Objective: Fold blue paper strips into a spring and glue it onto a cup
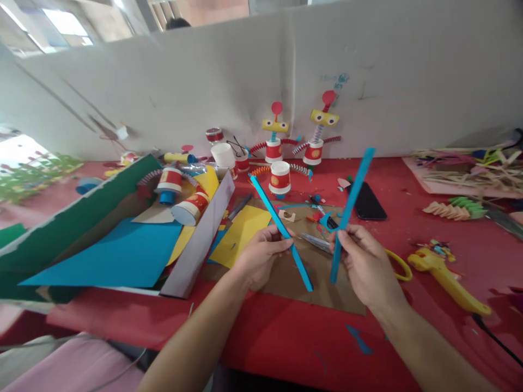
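Observation:
My left hand point(263, 253) pinches a blue paper strip point(273, 211) near its middle; the strip slants down to the right. A second blue paper strip point(355, 190) stands nearly upright in my right hand point(365, 264), gripped below its middle. The two strips are apart, held over a brown cardboard sheet point(327, 299). Scissors point(398, 265) with yellow handles lie partly hidden behind my right hand. Beyond the hands, a paper-cup figure point(280, 178) with folded-paper arms rests on the red table.
Two finished-looking cup figures point(274, 149) stand by the grey board point(204, 76). At left, a green-sided box point(93, 201) holds blue paper point(122, 256) and cups. Yellow paper point(241, 234) lies on the cardboard. A black phone point(368, 202) and a yellow glue gun point(449, 280) are at right.

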{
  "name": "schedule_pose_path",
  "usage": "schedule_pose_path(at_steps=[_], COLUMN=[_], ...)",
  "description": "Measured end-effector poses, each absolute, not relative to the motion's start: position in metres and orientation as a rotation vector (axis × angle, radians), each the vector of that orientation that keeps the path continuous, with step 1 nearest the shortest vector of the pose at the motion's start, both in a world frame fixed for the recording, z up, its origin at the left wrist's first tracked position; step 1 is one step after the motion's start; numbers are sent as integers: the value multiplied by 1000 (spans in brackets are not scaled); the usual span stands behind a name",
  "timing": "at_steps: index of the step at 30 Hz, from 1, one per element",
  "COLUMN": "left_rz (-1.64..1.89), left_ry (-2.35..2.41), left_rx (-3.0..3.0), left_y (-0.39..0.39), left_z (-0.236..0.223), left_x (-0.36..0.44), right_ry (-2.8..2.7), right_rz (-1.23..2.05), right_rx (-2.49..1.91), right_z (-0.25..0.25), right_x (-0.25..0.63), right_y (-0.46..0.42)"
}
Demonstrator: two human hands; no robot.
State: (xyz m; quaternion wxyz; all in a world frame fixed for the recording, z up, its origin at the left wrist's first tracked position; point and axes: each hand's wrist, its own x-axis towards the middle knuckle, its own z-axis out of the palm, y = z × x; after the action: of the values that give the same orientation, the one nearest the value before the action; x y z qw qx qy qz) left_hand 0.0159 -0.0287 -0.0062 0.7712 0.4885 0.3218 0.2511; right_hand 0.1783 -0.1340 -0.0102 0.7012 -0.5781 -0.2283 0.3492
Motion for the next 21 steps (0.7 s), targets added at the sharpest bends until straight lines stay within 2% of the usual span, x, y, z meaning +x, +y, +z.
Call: schedule_pose_path(at_steps=[5, 7, 10, 14, 17, 21], left_rz=[559, 550, 533, 455, 369, 194], left_ry=[685, 673, 627, 527, 489, 496], left_rx=[1033, 1025, 1004, 1047, 1141, 1256], left_y=[-22, -20, -20, -20, -21, -26], left_z=[-8, -10, -10, -3, 1, 0], left_x=[13, 13, 11, 5, 2, 3], right_ry=[-265, -240, -424, -948, -1211, -1149], right_rz=[324, 290, 582, 933, 950, 922], right_rx=[-1033, -1022, -1319, -1602, -1633, -1551], right_z=[15, 19, 11, -12, -20, -15], right_x=[213, 222, 217, 192, 179, 172], right_y=[-137, -138, -138, -136, -135, -136])
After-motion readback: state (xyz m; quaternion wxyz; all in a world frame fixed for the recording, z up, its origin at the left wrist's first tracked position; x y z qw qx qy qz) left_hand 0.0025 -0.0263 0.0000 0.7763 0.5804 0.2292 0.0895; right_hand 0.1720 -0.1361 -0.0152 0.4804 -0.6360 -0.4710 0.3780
